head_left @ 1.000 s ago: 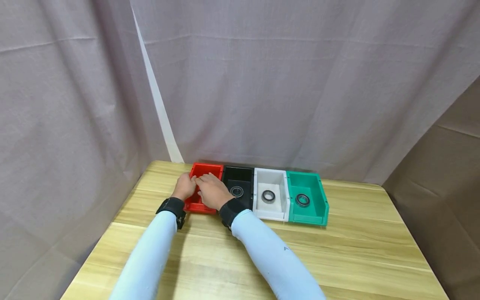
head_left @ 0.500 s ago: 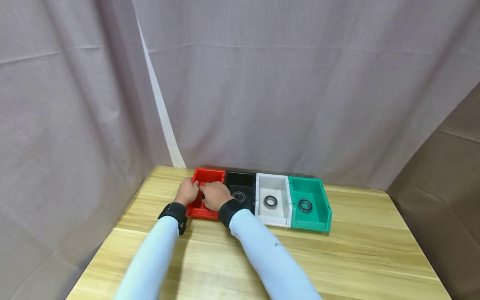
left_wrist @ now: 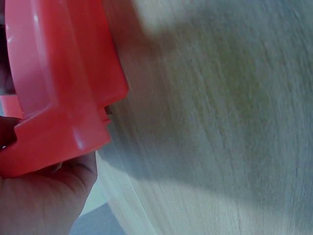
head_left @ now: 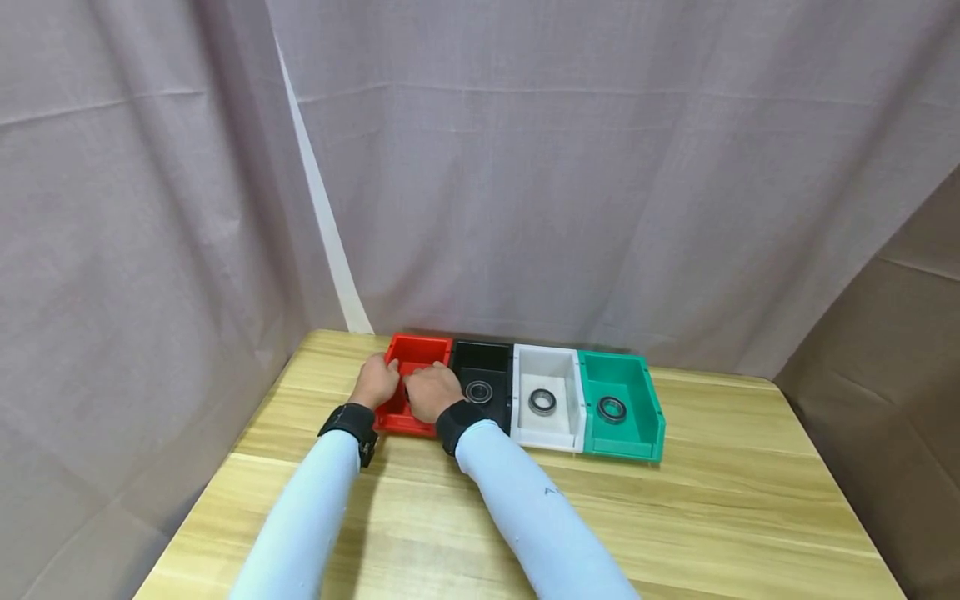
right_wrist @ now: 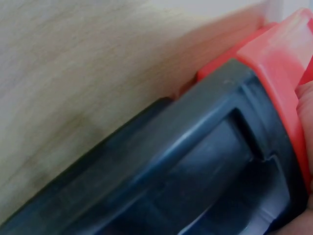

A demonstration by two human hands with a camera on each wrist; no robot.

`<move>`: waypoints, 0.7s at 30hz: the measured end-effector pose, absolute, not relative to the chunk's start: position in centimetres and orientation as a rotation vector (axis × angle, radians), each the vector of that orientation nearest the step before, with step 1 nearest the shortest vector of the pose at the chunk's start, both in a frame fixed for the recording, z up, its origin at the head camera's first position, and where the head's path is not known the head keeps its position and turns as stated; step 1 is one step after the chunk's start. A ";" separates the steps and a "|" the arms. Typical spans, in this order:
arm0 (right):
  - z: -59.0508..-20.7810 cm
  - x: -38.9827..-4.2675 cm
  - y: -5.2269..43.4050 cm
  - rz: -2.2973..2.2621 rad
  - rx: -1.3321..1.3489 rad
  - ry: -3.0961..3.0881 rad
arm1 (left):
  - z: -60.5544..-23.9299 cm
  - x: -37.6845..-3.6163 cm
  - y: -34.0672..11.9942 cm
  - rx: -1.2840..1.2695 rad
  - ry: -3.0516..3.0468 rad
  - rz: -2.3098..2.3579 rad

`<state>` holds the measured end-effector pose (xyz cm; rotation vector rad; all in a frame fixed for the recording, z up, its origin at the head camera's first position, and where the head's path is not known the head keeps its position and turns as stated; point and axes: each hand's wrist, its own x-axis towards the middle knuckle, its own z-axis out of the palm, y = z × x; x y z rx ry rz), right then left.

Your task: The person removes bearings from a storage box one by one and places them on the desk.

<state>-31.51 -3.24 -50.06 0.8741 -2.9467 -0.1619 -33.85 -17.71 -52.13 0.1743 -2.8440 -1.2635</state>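
Observation:
In the head view my left hand (head_left: 376,382) grips the left side wall of the red bin (head_left: 411,426). The left wrist view shows fingers (left_wrist: 73,178) below the edge of that bin. My right hand (head_left: 432,392) lies over the red bin's right side, with its fingers bent down inside. A small dark patch shows at those fingertips; I cannot tell whether they hold it. The right wrist view has part of the hand (right_wrist: 305,117) against the red wall, beside the black bin (right_wrist: 146,161). A ball bearing (head_left: 478,392) lies in the black bin.
To the right, in one row, stand a white bin (head_left: 546,439) and a green bin (head_left: 621,448). The white one contains a bearing (head_left: 542,402), the green one another bearing (head_left: 612,409). The wooden table (head_left: 712,500) meets grey curtains (head_left: 525,208) at the back.
The right hand has drawn back toward the near right of the red bin, its fingers now more bent. My left hand stays on the left wall. The head view has shifted slightly.

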 end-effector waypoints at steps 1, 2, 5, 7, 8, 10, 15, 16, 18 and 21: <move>-50.1 -31.5 -3.3 -0.168 0.877 -2.947 | -52.2 -33.8 -17.7 0.178 -2.845 -1.263; -50.1 -31.5 -3.3 -0.179 0.881 -2.947 | -52.2 -33.8 -17.8 0.181 -2.845 -1.264; -50.2 -31.6 -3.5 -0.207 0.881 -2.939 | -52.2 -33.7 -17.8 0.188 -2.837 -1.275; -50.2 -31.6 -3.5 -0.227 0.880 -2.932 | -52.3 -33.8 -17.9 0.191 -2.830 -1.278; -50.2 -31.5 -3.5 -0.236 0.879 -2.931 | -52.3 -33.8 -17.9 0.193 -2.827 -1.280; -50.2 -31.5 -3.5 -0.251 0.872 -2.926 | -52.3 -33.8 -17.8 0.196 -2.830 -1.271; -50.1 -31.5 -3.6 -0.279 0.850 -2.932 | -52.1 -33.8 -17.6 0.184 -2.843 -1.243; -50.0 -31.5 -3.6 -0.280 0.851 -2.934 | -51.9 -33.8 -17.6 0.183 -2.843 -1.244; -49.9 -31.5 -3.6 -0.267 0.862 -2.938 | -51.7 -33.7 -17.5 0.183 -2.842 -1.246; -50.1 -31.6 -3.5 -0.239 0.893 -2.930 | -51.6 -33.6 -17.6 0.198 -2.842 -1.247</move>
